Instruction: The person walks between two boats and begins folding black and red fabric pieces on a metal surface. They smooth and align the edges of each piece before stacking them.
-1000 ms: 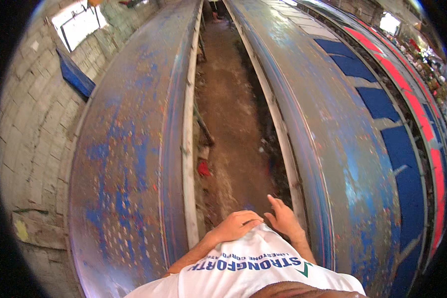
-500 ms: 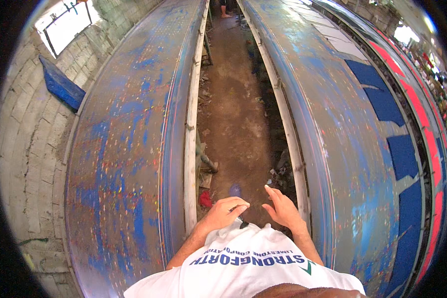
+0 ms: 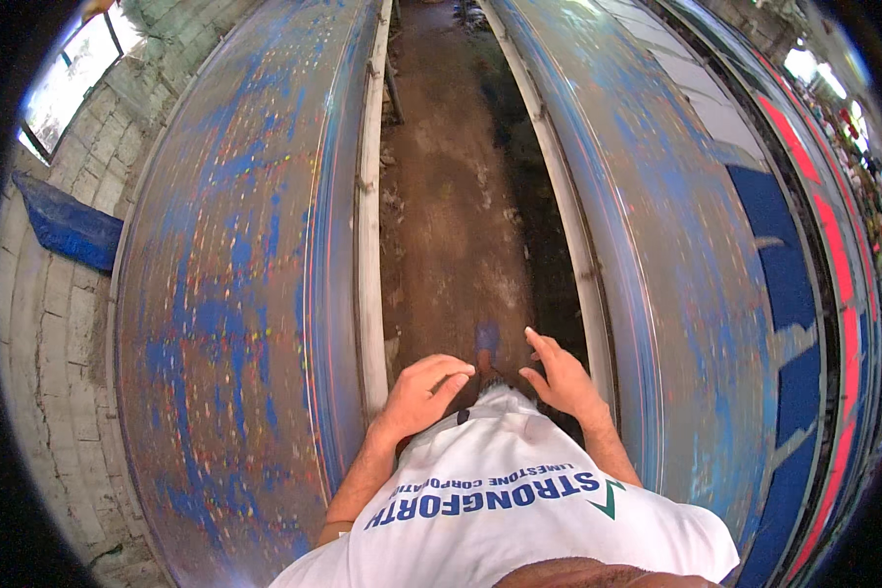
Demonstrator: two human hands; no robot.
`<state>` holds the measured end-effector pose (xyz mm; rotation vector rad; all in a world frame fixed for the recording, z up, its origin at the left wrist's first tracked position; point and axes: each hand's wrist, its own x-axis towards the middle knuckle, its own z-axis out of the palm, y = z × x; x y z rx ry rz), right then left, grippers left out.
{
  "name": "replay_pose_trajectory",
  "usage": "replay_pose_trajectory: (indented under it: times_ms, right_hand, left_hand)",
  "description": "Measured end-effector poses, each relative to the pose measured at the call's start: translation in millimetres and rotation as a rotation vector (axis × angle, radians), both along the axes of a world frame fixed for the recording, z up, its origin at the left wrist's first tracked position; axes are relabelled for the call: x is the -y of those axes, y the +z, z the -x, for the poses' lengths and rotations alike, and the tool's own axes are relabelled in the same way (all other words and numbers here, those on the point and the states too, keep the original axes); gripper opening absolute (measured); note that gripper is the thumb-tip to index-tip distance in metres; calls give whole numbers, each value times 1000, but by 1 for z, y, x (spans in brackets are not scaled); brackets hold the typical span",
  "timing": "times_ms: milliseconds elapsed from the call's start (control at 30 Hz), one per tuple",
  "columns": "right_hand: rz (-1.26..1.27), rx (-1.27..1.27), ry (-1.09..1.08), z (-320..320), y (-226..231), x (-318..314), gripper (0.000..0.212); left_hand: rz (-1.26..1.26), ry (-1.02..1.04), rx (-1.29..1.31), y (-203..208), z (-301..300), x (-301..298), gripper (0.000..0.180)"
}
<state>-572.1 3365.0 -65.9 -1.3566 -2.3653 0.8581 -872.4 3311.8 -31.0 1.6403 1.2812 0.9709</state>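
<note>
My left hand (image 3: 424, 396) hovers in front of my white shirt (image 3: 500, 470), thumb held off from the bent fingers, with nothing visible in it. To its right, my right hand (image 3: 564, 374) is raised with fingers apart and holds nothing. Neither touches the long paint-stained tables on both sides. The left table (image 3: 235, 294) is grey, streaked with blue and dotted with coloured specks. On the right, the other table (image 3: 671, 294) carries similar stains. Dark blue flat pieces (image 3: 759, 211) lie along its far side, with pale grey flat pieces (image 3: 701, 88) farther up.
Between the tables runs a brown floor aisle (image 3: 451, 216), edged by pale rails (image 3: 369, 225). One foot (image 3: 487, 338) shows below my hands. A blue board-like object (image 3: 69, 223) juts from the block wall (image 3: 78, 343) at left. Pink strips (image 3: 833, 245) line another surface beyond the right table.
I have moved forward along the aisle, so the tables, blue pieces and window slide nearer. Another person's foot at the aisle's far end has left view. Both hands stay before my shirt.
</note>
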Motion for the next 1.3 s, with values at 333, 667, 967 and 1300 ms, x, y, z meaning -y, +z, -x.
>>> replay_pose_trajectory:
  times_ms: [333, 667, 967, 1300]
  right_hand:
    - [12, -214, -72, 62, -15, -360, 75]
    - [-103, -25, 236, 162, -14, -673, 74]
    - [134, 65, 176, 287, 32, -901, 76]
    - [65, 87, 219, 353, 1, -1196, 75]
  left_hand:
    - [-114, -205, -148, 15, 35, -346, 23]
    - [65, 197, -50, -21, 161, -613, 19]
    - [-144, 214, -100, -26, 283, -921, 14]
    - [-124, 46, 13, -31, 329, -1201, 11]
